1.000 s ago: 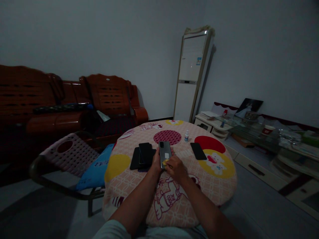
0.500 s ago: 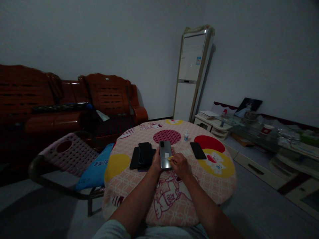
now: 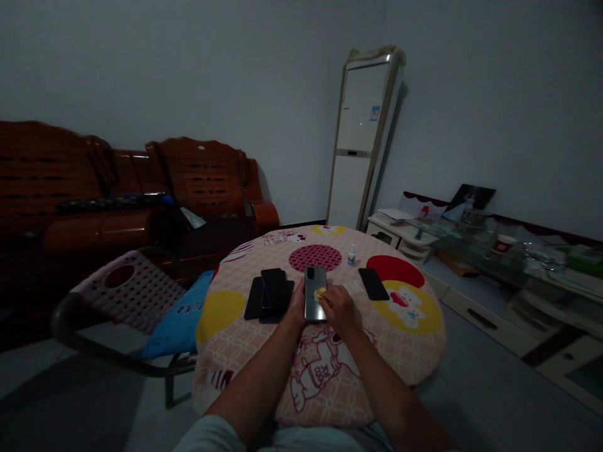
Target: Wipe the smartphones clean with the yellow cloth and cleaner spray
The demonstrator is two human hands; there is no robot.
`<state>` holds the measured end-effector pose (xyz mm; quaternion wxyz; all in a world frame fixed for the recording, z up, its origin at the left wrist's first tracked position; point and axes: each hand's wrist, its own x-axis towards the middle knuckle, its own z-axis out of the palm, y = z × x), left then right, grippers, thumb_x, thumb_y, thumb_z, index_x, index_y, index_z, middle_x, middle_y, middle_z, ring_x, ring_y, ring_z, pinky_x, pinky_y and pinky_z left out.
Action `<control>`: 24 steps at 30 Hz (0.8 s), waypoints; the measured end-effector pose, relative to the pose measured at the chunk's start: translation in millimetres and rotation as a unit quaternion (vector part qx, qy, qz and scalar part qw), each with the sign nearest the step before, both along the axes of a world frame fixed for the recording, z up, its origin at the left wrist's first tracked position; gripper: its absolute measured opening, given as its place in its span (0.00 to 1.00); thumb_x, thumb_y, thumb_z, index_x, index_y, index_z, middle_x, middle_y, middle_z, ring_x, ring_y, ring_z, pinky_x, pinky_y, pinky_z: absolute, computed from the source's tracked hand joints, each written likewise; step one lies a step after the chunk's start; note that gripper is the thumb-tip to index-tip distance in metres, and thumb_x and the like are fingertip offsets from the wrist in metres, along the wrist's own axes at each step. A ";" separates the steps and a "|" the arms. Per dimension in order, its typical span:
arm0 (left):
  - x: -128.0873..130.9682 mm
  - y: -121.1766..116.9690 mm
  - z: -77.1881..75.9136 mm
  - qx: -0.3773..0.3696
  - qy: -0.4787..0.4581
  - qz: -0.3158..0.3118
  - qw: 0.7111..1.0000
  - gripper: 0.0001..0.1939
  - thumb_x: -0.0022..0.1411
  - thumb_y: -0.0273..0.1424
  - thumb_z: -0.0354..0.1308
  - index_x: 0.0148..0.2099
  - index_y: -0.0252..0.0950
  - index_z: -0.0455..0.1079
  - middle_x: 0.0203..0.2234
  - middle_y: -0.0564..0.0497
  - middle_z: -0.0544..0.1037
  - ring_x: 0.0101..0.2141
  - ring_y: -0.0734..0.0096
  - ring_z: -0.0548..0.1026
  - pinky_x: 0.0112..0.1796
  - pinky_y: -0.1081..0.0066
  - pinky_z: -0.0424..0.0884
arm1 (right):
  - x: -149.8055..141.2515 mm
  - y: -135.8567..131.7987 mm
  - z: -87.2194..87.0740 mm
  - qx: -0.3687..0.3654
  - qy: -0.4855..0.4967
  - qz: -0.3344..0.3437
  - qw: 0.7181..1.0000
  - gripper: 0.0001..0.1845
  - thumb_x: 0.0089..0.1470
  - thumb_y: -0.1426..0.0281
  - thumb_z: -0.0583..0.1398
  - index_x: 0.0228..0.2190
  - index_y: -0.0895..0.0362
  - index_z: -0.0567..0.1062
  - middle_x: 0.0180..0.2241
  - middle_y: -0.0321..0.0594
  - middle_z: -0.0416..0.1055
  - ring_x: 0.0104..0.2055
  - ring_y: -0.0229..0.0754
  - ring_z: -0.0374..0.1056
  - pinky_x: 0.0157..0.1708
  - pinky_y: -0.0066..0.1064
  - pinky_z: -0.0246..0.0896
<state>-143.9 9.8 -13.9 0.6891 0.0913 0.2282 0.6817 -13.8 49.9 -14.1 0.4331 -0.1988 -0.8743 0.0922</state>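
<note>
My left hand (image 3: 296,307) grips a grey phone (image 3: 314,300) by its left edge, back side up, just above the round table (image 3: 264,383). My right hand (image 3: 337,307) is closed on a small yellow cloth (image 3: 320,294) and presses it on the phone's back. A stack of dark phones (image 3: 270,295) lies to the left of my left hand. One black phone (image 3: 373,284) lies alone to the right. A small white bottle (image 3: 351,256) stands behind it.
The table wears a pink cartoon-print cover. A chair with a pink mesh seat (image 3: 127,290) and a blue cushion (image 3: 181,317) stands at the left. A red-brown wooden sofa (image 3: 117,201), a standing air conditioner (image 3: 360,138) and a cluttered low cabinet (image 3: 494,251) ring the room.
My right hand has slid the yellow cloth up the phone's back, from its lower end toward the middle. The left hand keeps its hold.
</note>
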 end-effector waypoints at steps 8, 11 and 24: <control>0.5 3.7 -3.8 -0.052 0.026 -0.019 0.998 0.26 0.65 0.47 0.46 0.39 0.27 0.71 0.24 0.43 0.78 0.23 0.64 0.76 0.29 0.68 0.72 | -7.7 0.8 3.5 -0.015 -0.015 -0.049 0.999 0.10 0.55 0.78 0.55 0.30 0.56 0.76 0.30 0.43 0.67 0.38 0.46 0.60 0.40 0.36 0.58; 2.4 2.3 -0.4 -0.055 0.023 -0.013 0.998 0.25 0.66 0.46 0.45 0.35 0.28 0.71 0.22 0.44 0.77 0.21 0.66 0.76 0.26 0.70 0.71 | -7.9 -4.0 3.1 0.003 -0.012 -0.025 1.000 0.09 0.55 0.78 0.55 0.31 0.57 0.75 0.30 0.42 0.66 0.38 0.46 0.60 0.40 0.36 0.57; 3.2 1.8 -0.3 -0.060 0.030 -0.021 0.998 0.27 0.66 0.47 0.44 0.38 0.28 0.72 0.21 0.45 0.77 0.20 0.66 0.75 0.25 0.70 0.71 | -6.1 -5.0 4.0 -0.022 -0.011 -0.030 0.999 0.10 0.53 0.80 0.56 0.30 0.56 0.76 0.31 0.43 0.68 0.38 0.46 0.61 0.39 0.36 0.58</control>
